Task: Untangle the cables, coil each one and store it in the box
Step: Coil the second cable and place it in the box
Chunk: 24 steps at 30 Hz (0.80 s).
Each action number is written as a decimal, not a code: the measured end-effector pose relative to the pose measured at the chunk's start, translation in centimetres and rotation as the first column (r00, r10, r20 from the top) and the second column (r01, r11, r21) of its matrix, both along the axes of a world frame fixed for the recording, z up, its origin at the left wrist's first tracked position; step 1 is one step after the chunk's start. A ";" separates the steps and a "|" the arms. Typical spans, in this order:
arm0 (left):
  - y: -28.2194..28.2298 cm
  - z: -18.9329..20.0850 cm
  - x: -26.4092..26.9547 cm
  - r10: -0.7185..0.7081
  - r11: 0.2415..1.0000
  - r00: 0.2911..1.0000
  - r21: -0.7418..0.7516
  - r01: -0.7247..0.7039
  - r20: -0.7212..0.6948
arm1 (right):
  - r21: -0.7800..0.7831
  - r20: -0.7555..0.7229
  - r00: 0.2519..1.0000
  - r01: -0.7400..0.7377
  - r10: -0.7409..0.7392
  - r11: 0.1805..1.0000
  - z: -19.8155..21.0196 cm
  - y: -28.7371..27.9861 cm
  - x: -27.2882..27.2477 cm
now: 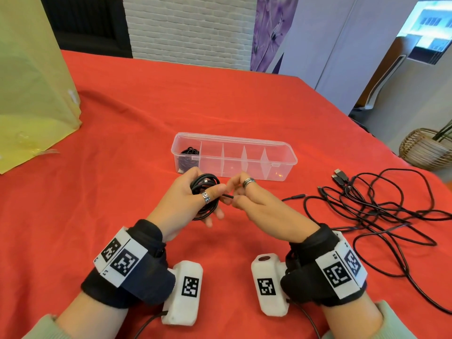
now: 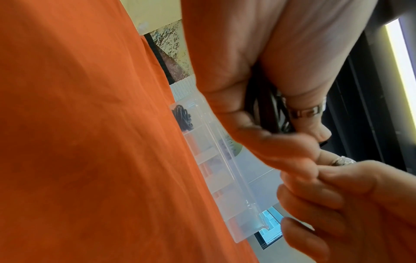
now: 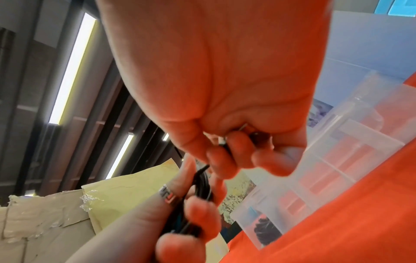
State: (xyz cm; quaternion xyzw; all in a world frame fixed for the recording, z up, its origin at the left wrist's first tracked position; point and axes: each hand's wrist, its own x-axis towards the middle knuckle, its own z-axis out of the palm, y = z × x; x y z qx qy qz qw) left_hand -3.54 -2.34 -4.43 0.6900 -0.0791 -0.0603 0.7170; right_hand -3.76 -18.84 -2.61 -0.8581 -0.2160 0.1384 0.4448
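Note:
My left hand (image 1: 195, 194) grips a coiled black cable (image 1: 206, 184) just in front of the clear divided box (image 1: 232, 138). My right hand (image 1: 241, 194) pinches the loose end of that cable (image 1: 228, 196) beside the coil. In the right wrist view the cable end (image 3: 225, 147) lies between the curled fingers (image 3: 218, 156), and the coil (image 3: 200, 186) sits in the left hand (image 3: 191, 213). The box's leftmost compartment holds another coiled black cable (image 1: 188, 157). Several tangled black cables (image 1: 379, 211) lie on the red cloth to the right.
A yellow bag (image 1: 31, 81) stands at the far left of the red-clothed table (image 1: 146, 106). A wicker basket (image 1: 428, 150) sits beyond the table's right edge. The box's other compartments (image 1: 254, 160) hold nothing.

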 end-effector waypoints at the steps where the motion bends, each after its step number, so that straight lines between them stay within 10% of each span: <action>1: 0.1 0.1 -0.1 -0.012 1.000 1.000 -0.016 0.012 -0.009 | 0.026 -0.005 1.000 0.003 -0.002 1.000 0.0 0.2 0.0; 12: 0.6 -0.3 0.6 0.017 0.979 0.969 0.194 -0.066 0.245 | 0.101 0.173 0.981 0.070 -0.086 0.992 -0.5 0.9 0.3; 24: 0.2 0.3 1.2 0.101 0.984 0.993 0.156 -0.089 -0.069 | 0.050 0.153 0.988 0.015 -0.022 0.999 0.0 0.4 0.1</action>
